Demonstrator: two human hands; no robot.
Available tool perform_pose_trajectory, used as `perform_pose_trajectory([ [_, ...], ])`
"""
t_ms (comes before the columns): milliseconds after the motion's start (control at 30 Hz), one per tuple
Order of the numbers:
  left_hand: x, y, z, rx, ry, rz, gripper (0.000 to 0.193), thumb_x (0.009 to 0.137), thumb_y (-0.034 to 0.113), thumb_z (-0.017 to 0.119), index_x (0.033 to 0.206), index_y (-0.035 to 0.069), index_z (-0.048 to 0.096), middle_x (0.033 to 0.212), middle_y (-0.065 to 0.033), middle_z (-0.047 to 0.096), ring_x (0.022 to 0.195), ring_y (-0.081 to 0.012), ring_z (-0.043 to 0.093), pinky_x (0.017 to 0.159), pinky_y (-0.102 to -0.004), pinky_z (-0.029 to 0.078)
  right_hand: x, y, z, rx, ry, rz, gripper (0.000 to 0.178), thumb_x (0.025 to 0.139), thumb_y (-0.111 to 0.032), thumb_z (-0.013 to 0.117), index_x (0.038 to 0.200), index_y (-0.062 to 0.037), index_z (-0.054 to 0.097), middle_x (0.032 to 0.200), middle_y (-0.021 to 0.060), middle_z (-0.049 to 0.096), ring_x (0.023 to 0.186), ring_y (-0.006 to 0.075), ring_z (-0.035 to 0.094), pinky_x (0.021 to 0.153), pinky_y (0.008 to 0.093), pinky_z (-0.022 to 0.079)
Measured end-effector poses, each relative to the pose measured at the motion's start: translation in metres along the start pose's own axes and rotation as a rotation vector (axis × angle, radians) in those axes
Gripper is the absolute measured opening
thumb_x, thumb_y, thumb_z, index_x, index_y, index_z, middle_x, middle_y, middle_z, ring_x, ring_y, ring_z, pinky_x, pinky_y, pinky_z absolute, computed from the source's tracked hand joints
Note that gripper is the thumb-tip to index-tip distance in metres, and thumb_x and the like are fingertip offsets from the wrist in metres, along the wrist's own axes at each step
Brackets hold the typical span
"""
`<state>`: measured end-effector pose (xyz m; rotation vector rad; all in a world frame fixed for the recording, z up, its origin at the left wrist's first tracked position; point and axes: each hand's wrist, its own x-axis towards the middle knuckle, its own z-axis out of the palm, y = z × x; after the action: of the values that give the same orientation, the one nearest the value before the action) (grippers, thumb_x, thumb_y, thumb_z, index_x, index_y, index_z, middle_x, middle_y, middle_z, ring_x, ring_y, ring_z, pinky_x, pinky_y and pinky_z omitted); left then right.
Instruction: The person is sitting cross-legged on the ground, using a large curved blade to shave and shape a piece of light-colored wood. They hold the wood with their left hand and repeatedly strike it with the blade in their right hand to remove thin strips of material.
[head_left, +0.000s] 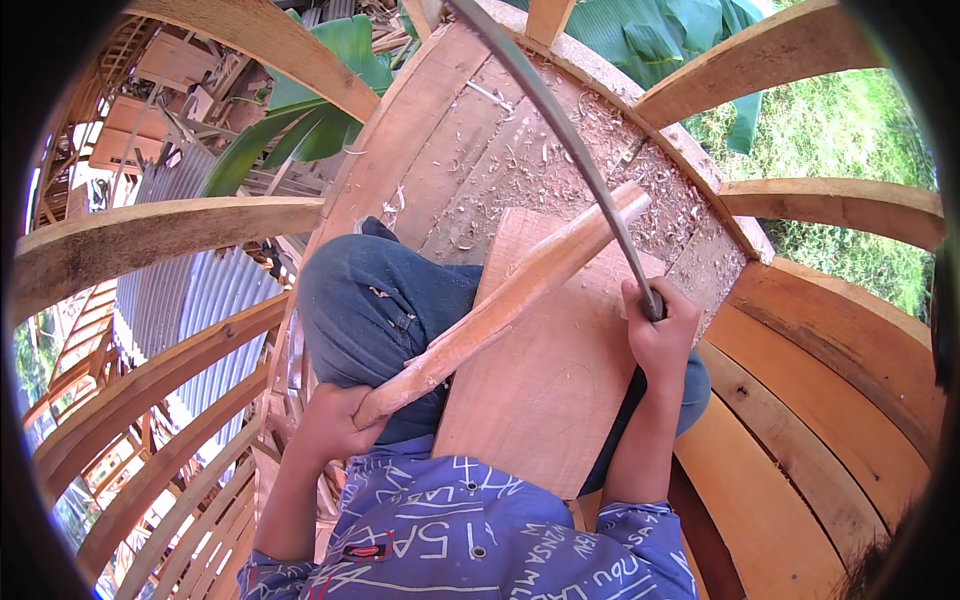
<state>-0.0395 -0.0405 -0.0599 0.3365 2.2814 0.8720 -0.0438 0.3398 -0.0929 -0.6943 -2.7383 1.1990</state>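
Note:
My left hand (342, 420) is closed around the near end of a long, roughly hewn piece of wood (500, 308). The piece slants up to the right, over a flat wooden board (540, 385) lying across my lap. In my right hand (664, 328) is a machete with a long, narrow, slightly curved grey blade (572, 135). Fingers wrap its handle, and the blade runs up and left past the top edge of the view. It crosses the wood's far end; whether the two touch, I cannot tell.
Wood shavings (530, 160) litter the plank floor (440, 150) ahead of me. Curved wooden ribs (170, 235) rise on both sides, with planking (790, 420) at the right. Beyond stand banana leaves (310, 130), corrugated metal sheets (215, 300) and grass (830, 140).

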Motion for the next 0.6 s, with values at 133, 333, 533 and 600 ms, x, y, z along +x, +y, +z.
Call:
perform_pose_trajectory([
  [133, 0.001, 0.000, 0.001, 0.030, 0.014, 0.017, 0.014, 0.064, 0.015, 0.070, 0.064, 0.004, 0.062, 0.055, -0.0161, 0.055, 0.051, -0.0343, 0.059, 0.048, -0.0367, 0.045, -0.002, 0.005, -0.006, 0.035, -0.001, -0.017, 0.011, 0.073, -0.006, 0.070, 0.072, 0.0006, 0.061, 0.053, 0.0100, 0.046, 0.047, 0.0149, 0.044, 0.047, 0.0294, 0.036],
  [333, 0.004, 0.011, 0.001, 0.023, -0.009, -0.095, 0.014, 0.065, 0.014, 0.071, 0.064, 0.003, 0.062, 0.055, -0.0165, 0.056, 0.051, -0.0343, 0.059, 0.049, -0.0369, 0.045, -0.003, 0.010, 0.001, -0.018, 0.044, -0.039, 0.009, 0.069, -0.006, 0.068, 0.073, -0.0008, 0.062, 0.058, 0.0154, 0.054, 0.051, 0.0287, 0.056, 0.050, 0.0354, 0.041],
  [533, 0.002, 0.009, 0.008, 0.088, 0.107, 0.010, 0.016, 0.065, 0.016, 0.070, 0.064, 0.003, 0.062, 0.056, -0.0170, 0.056, 0.052, -0.0347, 0.059, 0.048, -0.0378, 0.045, -0.010, 0.015, -0.003, -0.112, 0.096, -0.123, 0.012, 0.067, -0.007, 0.067, 0.077, -0.0020, 0.063, 0.066, 0.0177, 0.060, 0.062, 0.0372, 0.060, 0.055, 0.0403, 0.046],
  [600, 0.000, 0.008, 0.010, 0.106, 0.149, 0.039, 0.017, 0.064, 0.018, 0.070, 0.063, 0.004, 0.061, 0.056, -0.0165, 0.056, 0.052, -0.0346, 0.058, 0.048, -0.0383, 0.045, -0.011, 0.016, -0.005, -0.059, 0.121, -0.174, 0.014, 0.072, -0.009, 0.071, 0.077, 0.0000, 0.062, 0.059, 0.0144, 0.053, 0.052, 0.0262, 0.054, 0.051, 0.0353, 0.041],
])
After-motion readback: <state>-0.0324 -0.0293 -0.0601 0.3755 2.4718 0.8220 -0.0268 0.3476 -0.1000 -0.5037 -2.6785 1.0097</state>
